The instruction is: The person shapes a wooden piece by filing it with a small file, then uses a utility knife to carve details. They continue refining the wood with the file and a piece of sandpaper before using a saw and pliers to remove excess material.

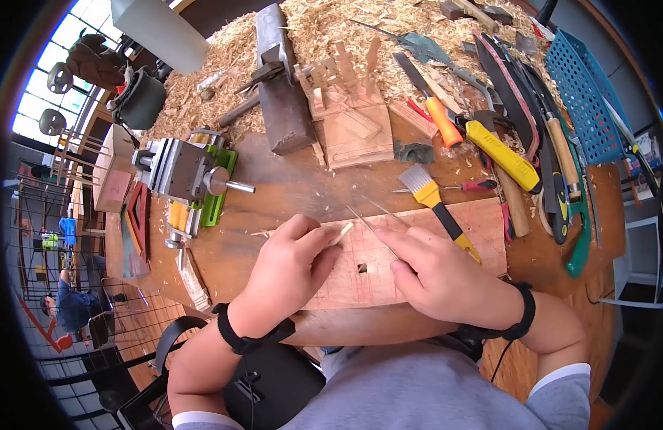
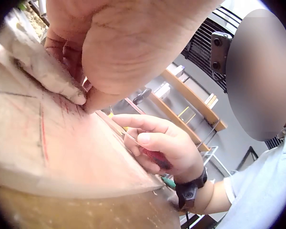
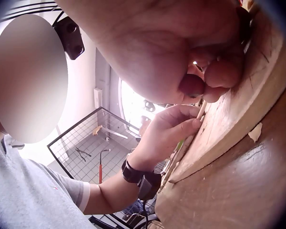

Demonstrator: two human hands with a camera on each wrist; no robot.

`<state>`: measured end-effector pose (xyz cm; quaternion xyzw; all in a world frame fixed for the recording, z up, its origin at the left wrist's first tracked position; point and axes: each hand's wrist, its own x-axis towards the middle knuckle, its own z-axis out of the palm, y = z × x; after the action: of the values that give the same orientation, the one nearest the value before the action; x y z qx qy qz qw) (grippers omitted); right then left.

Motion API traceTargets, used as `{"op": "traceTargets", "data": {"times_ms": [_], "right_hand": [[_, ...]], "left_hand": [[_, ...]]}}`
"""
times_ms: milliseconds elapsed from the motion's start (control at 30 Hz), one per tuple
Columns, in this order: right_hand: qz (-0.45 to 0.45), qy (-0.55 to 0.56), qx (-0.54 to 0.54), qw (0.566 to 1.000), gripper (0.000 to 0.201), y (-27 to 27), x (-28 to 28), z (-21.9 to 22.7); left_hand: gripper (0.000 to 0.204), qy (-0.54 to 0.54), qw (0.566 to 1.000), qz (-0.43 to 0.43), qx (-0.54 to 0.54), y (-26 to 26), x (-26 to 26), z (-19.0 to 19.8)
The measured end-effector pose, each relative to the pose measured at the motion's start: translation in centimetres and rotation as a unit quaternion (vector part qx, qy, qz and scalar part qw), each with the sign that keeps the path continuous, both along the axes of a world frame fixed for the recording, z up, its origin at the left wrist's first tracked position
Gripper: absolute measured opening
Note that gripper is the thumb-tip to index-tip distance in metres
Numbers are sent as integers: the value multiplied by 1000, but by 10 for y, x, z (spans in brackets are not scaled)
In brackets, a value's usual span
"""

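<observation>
My left hand [image 1: 292, 261] pinches a small pale wood stick [image 1: 342, 233] between thumb and fingers, low over a flat wooden board [image 1: 446, 229]. Red and dark lines mark the board, and a small square hole [image 1: 362, 269] shows between my hands. In my right hand [image 1: 453, 276] I grip a thin tool by its red and black handle [image 2: 155, 157]. Its slender metal shaft [image 1: 363, 221] points away from me towards the stick. The palm hides most of the handle in the head view; I cannot tell what kind of tip it has.
A yellow-handled brush [image 1: 432, 197] lies across the board's right part. A metal vise [image 1: 181, 172] stands at left and a wooden plane [image 1: 281, 93] behind. Handsaws, a yellow-handled knife [image 1: 503, 154] and a blue basket [image 1: 582, 93] crowd the right. Shavings [image 1: 224, 43] cover the back.
</observation>
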<state>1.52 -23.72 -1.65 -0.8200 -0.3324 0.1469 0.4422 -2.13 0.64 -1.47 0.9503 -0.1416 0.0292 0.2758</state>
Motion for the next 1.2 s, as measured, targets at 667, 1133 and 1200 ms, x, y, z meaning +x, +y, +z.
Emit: {"op": "traceTargets", "data": {"times_ms": [667,1133,1200], "right_hand": [[60,-18,36,997,43,1,0,-10],[17,-52,91,994,45,15,7,-20],[22,-16,59,998,44,7,4,-8]], "left_hand": [[27,-52,998,-22,-11,-8,4,-13],[29,-59,997,-17,-39,-11,6,-14],[29,-56,998,-16,-35,-10,5,-15]]}}
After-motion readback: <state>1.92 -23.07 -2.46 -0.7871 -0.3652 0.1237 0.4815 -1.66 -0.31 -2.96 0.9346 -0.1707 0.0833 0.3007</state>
